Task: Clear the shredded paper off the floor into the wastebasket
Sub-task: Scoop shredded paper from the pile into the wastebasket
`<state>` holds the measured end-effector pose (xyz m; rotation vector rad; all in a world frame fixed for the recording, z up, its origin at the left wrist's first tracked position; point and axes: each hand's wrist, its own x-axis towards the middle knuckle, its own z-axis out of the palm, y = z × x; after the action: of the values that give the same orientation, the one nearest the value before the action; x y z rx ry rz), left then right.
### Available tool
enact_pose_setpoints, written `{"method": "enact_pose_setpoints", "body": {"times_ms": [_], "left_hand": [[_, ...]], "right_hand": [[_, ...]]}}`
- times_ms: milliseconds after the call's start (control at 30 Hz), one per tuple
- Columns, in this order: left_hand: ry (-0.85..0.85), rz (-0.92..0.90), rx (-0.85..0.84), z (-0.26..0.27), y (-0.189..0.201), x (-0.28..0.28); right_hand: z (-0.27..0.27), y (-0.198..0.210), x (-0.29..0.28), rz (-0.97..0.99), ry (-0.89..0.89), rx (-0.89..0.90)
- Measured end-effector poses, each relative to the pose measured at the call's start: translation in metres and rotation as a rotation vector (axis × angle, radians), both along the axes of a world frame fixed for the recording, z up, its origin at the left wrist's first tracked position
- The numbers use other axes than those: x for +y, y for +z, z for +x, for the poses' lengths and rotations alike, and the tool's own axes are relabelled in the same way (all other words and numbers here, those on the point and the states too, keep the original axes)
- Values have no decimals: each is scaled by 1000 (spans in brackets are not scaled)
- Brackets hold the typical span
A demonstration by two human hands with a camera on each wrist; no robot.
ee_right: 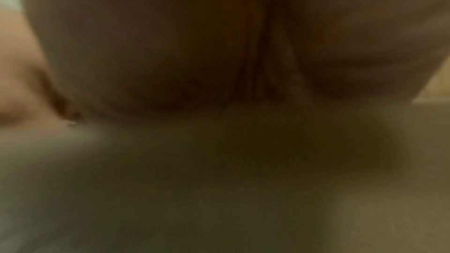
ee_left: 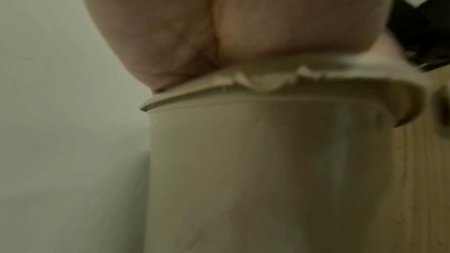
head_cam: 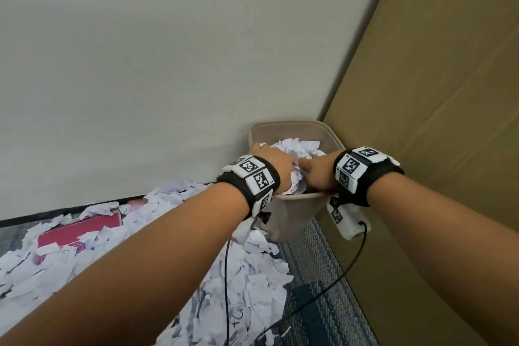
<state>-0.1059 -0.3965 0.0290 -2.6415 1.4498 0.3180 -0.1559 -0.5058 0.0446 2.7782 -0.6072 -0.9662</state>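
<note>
Forearms lead up to my left hand (head_cam: 273, 164) and right hand (head_cam: 318, 170), both over the wastebasket (head_cam: 292, 206) in the corner, cupped round a wad of shredded paper (head_cam: 297, 154) at its mouth. Fingertips are buried, so the exact clasp is hard to read. Loose paper (head_cam: 252, 275) lies down-left on the floor, my left hand nearer.

Head looks down; wrist views hug the wastebasket (ee_left: 268, 161).

Both hands' fingers hidden in the wastebasket (head_cam: 295, 205); right wrist view blurred
</note>
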Motion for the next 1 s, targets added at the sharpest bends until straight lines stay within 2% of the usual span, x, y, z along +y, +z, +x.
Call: {"method": "enact_pose_setpoints", "body": {"times_ms": [233, 300, 367, 433, 500, 600, 733, 867, 1000], "left_hand": [[78, -483, 111, 26, 25, 25], [82, -574, 117, 36, 35, 39], [93, -634, 110, 49, 39, 58], [126, -659, 98, 63, 35, 80], [160, -601, 67, 73, 23, 105], [180, -341, 29, 75, -12, 150], [194, 18, 98, 55, -77, 222], [282, 211, 303, 20, -141, 296], [397, 353, 470, -9, -179, 344]], "right_hand": [[15, 56, -6, 176, -133, -45], [19, 76, 4, 114, -134, -120], [27, 91, 19, -40, -66, -239], [36, 98, 43, -65, 12, -378], [45, 93, 77, 38, 84, -442], [52, 62, 137, 209, 208, -379], [38, -25, 193, 270, 348, -160], [4, -117, 196, 259, 167, 103], [-24, -152, 175, 268, -20, 189]]}}
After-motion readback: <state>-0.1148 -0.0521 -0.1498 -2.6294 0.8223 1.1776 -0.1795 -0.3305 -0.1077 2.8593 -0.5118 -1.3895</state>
